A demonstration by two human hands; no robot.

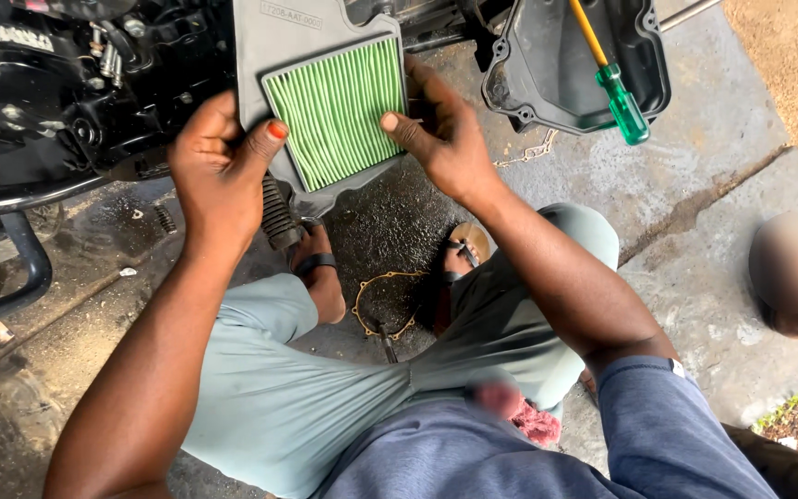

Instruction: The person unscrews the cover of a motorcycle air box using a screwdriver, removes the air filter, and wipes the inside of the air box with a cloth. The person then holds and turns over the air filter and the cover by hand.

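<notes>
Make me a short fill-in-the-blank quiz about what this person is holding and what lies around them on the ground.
1. Both hands grip a grey frame whose pleated filter panel is coloured ____.
2. The screwdriver with the green handle rests in a ____ plastic cover.
3. On the ground between the person's feet lies a thin gasket, and on those feet the person wears ____.
4. The thumb of the left hand has a nail painted ____.

Missing words: green; black; sandals; red
</notes>
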